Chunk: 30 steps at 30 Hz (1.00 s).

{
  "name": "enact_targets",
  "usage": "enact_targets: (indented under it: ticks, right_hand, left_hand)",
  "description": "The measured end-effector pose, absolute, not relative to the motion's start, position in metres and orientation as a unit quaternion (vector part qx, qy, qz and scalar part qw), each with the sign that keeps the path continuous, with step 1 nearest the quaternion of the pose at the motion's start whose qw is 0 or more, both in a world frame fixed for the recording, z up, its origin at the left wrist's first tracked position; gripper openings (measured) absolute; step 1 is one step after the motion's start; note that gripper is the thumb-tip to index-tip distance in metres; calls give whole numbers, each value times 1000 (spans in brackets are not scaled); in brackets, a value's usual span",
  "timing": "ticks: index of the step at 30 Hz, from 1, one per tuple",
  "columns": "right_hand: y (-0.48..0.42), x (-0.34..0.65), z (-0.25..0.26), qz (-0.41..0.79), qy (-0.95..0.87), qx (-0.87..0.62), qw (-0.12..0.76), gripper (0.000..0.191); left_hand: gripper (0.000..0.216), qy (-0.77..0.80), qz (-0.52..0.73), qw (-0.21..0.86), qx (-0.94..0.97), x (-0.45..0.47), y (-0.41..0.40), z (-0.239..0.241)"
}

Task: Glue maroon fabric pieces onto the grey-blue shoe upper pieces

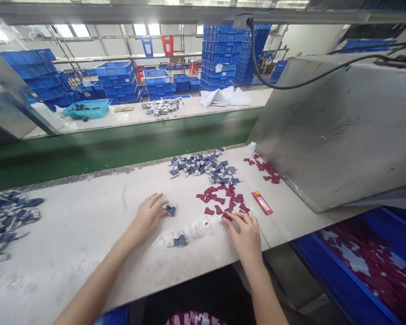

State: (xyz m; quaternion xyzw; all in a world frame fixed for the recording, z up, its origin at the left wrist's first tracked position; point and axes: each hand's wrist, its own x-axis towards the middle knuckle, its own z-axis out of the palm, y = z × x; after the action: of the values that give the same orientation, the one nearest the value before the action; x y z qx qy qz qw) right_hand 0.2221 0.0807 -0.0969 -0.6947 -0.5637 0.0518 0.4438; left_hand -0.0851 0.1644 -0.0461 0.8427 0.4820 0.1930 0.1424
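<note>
My left hand (150, 215) is over the white worktop, its fingertips closed on the edge of a small blue-grey moulded piece (170, 210). My right hand (246, 231) pinches a small maroon piece (226, 216) at the near edge of a loose group of maroon pieces (219, 200). Between the hands and nearer to me lies another blue-grey piece (180, 240) with pale parts on it. Behind the maroon group is a heap of blue-grey and white pieces (203, 164).
A red packet (262, 202) lies right of the maroon pieces, before a large metal housing (345, 131). More blue-grey pieces (10, 216) are heaped far left. A green belt (128, 143) runs behind the worktop. A blue crate (368, 266) of maroon pieces stands lower right.
</note>
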Motion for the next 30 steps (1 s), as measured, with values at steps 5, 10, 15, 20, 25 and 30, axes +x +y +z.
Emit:
enact_targets:
  ticks: [5, 10, 15, 20, 25, 30]
  right_hand:
    - [85, 217, -97, 56, -556, -721, 409, 51]
    - [81, 209, -79, 122, -538, -733, 397, 37]
    - [45, 199, -59, 235, -435, -716, 492, 37]
    - [10, 168, -46, 425, -363, -618, 553, 34]
    - [7, 139, -38, 470, -388, -576, 545, 32]
    - [8, 134, -39, 442, -387, -613, 529, 30]
  left_hand:
    - [35, 566, 288, 100, 766, -73, 98, -52]
    - [27, 538, 302, 181, 766, -54, 59, -68]
    - [15, 546, 365, 231, 717, -41, 54, -79]
    - [19, 569, 418, 388, 593, -23, 42, -61]
    - [29, 525, 456, 548, 464, -8, 28, -41]
    - [28, 502, 475, 578, 433, -9, 21, -34]
